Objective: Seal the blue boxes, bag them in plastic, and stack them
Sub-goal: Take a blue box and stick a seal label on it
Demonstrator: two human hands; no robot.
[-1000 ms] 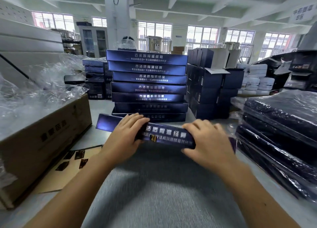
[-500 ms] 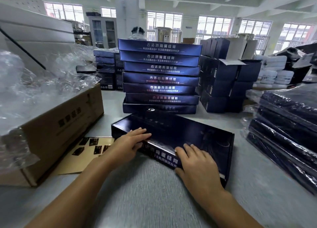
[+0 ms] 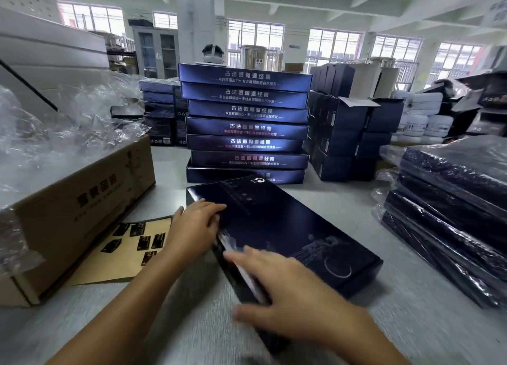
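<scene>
A long dark blue box (image 3: 288, 227) lies flat and closed on the grey table, turned at a slant with its far end toward the stack. My left hand (image 3: 196, 224) rests with straight fingers on the box's near left edge. My right hand (image 3: 288, 296), blurred by motion, lies with spread fingers over the box's near end. A stack of several blue boxes (image 3: 247, 125) stands right behind it. Boxes wrapped in clear plastic (image 3: 450, 213) are piled at the right.
A brown carton (image 3: 82, 216) full of clear plastic bags (image 3: 55, 134) stands at the left. A cardboard sheet with several small dark stickers (image 3: 131, 241) lies beside it. More dark boxes (image 3: 348, 134) stand at the back right.
The box went from tilted up with its lid open to lying flat and closed, swung to a slant. My right hand has slid toward its near end.
</scene>
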